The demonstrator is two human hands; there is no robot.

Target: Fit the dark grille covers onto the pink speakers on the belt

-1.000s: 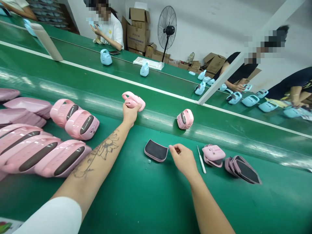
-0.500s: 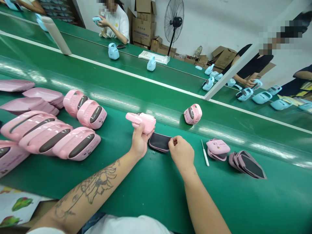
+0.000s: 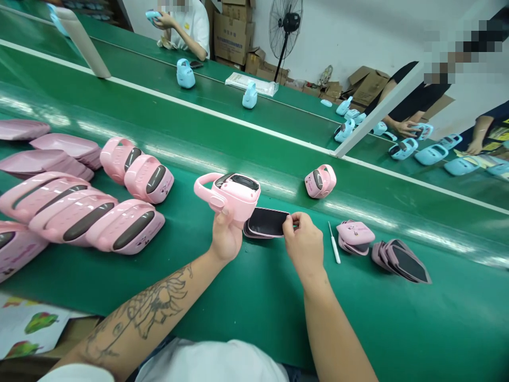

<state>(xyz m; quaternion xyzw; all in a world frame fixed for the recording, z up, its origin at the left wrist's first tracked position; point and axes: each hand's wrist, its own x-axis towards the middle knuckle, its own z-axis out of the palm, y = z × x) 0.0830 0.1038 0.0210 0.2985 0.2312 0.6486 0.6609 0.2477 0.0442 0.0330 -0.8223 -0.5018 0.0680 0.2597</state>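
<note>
While the left hand (image 3: pixel 227 236) grasps a pink handled housing (image 3: pixel 238 200) from below, above the tabletop (image 3: pixel 242 302) toward its far edge, the right hand (image 3: pixel 304 239) pinches the right end of a dark-faced panel (image 3: pixel 268 222) between its fingers. Whether that panel touches the lower panel (image 3: pixel 249 233) beneath is hard to tell. Right of that hand lie a white-handled tool (image 3: pixel 334 245), a pink-topped stack (image 3: pixel 356 233) and a dark-topped stack (image 3: pixel 405 261), while more pink housings (image 3: pixel 105 228) crowd the left, between the tabletop's near and far edges.
</note>
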